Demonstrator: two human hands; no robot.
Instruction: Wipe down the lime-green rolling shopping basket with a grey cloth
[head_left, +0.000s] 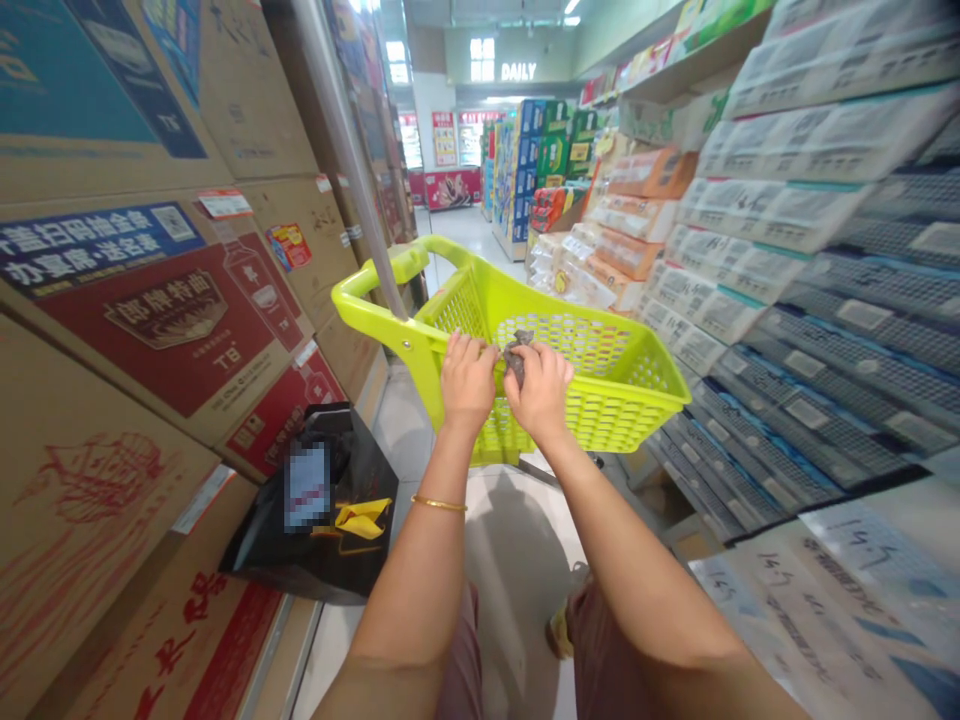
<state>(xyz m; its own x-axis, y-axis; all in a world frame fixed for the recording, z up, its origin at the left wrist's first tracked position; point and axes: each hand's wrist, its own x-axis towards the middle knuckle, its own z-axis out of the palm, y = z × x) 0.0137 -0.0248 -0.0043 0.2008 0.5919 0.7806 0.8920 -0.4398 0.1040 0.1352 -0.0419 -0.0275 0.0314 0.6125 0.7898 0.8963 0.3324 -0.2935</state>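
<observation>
A lime-green plastic shopping basket cart point(607, 415) with perforated walls stands in front of me, its near rim below my hands. My left hand point(468, 382) is curled over that rim, fingers bent toward the inside. Close beside it, my right hand point(541, 392) is closed on a crumpled grey cloth point(517, 362) and presses it against the same rim. The fingertips of the two hands nearly meet at the cloth. A long metal pole point(352, 150) slants up from the handle end of the cart on the left.
Stacked cardboard cartons point(247, 330) wall the left side. A black bag point(322, 540) with a yellow ribbon sits on the floor against them. Tissue packs point(780, 225) are piled high at the right. The tiled aisle point(472, 230) runs ahead, with boxed goods point(529, 140) farther along.
</observation>
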